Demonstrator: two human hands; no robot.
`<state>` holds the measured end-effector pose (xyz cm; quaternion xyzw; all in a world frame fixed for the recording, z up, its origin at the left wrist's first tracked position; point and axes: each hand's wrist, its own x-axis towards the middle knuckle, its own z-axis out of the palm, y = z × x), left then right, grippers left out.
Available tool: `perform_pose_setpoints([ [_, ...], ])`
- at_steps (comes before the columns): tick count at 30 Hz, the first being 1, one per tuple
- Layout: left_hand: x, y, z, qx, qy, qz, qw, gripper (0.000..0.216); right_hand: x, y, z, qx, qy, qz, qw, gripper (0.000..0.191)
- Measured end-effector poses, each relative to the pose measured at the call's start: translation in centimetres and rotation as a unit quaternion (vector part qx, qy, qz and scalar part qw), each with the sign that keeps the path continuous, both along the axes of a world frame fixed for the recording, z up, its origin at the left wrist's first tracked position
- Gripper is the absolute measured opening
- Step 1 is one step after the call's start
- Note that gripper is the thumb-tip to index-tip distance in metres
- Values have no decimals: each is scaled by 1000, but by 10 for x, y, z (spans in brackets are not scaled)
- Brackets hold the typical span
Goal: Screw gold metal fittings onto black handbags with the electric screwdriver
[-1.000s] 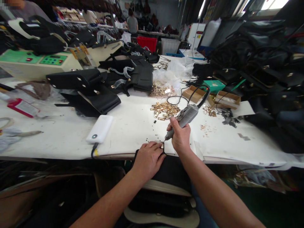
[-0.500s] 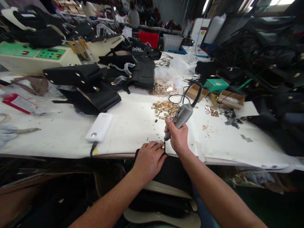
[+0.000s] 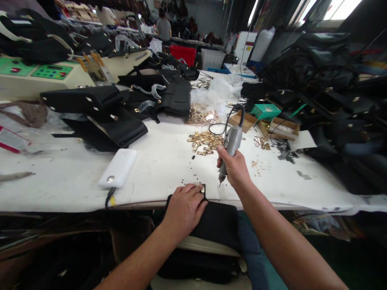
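My right hand (image 3: pixel 235 166) is closed round a grey electric screwdriver (image 3: pixel 232 147), its thumb along the body. The thin bit points down over the white table, to the right of my left hand and apart from the bag. My left hand (image 3: pixel 186 203) grips the edge of a black bag (image 3: pixel 216 221) at the table's front, fingers on top. By its fingertips a small gold metal fitting (image 3: pixel 202 189) sits on a black strap end; the fingers partly cover it. Tiny dark screws (image 3: pixel 195 176) lie just beyond. Farther back is a pile of gold fittings (image 3: pixel 205 141).
A white power bank (image 3: pixel 118 167) with a cable lies at left. Black bags (image 3: pixel 115 129) stand behind it. Small cardboard boxes (image 3: pixel 284 128) and black metal pieces (image 3: pixel 286 153) are at right. The screwdriver's cord runs back across the table. A person (image 3: pixel 163 28) stands far off.
My right hand has lifted the screwdriver off the fitting and moved it right, now more upright. My left hand stays on the bag. The whole view has shifted slightly.
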<state>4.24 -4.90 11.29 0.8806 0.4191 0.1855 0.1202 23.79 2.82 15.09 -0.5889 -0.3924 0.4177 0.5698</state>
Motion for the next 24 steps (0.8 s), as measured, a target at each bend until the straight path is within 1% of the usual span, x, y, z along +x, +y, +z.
perform_pose_setpoints([
  [2, 0, 0, -1, 2, -1, 1, 1000, 13, 15, 5, 5, -49, -67, 76, 994, 44],
  [4, -1, 1, -2, 7, 0, 1, 1000, 13, 25, 8, 10, -96, -166, 150, 970, 36],
  [6, -2, 3, -4, 19, 0, -3, 1000, 14, 31, 8, 12, -124, -252, 183, 942, 29],
  [8, -3, 5, -7, 45, 0, -11, 999, 15, 32, 5, 11, -126, -335, 192, 914, 27],
  [9, -4, 6, -9, 63, 0, -16, 998, 16, 32, 2, 9, -120, -376, 191, 899, 29],
  [11, -5, 9, -15, 103, -2, -26, 994, 19, 30, -3, 2, -109, -462, 191, 859, 36],
  [12, -6, 11, -18, 124, -5, -31, 992, 20, 29, -6, -2, -107, -494, 191, 842, 39],
  [14, -7, 15, -23, 167, -11, -39, 985, 23, 26, -10, -10, -104, -531, 186, 820, 42],
  [18, -11, 24, -28, 239, -14, -61, 969, 24, 20, -17, -19, -95, -580, 173, 790, 44],
  [21, -15, 32, -32, 275, -2, -81, 958, 24, 18, -21, -19, -78, -597, 172, 780, 46],
  [24, -20, 41, -41, 307, 12, -101, 946, 25, 21, -22, -17, -65, -605, 184, 772, 48],
])
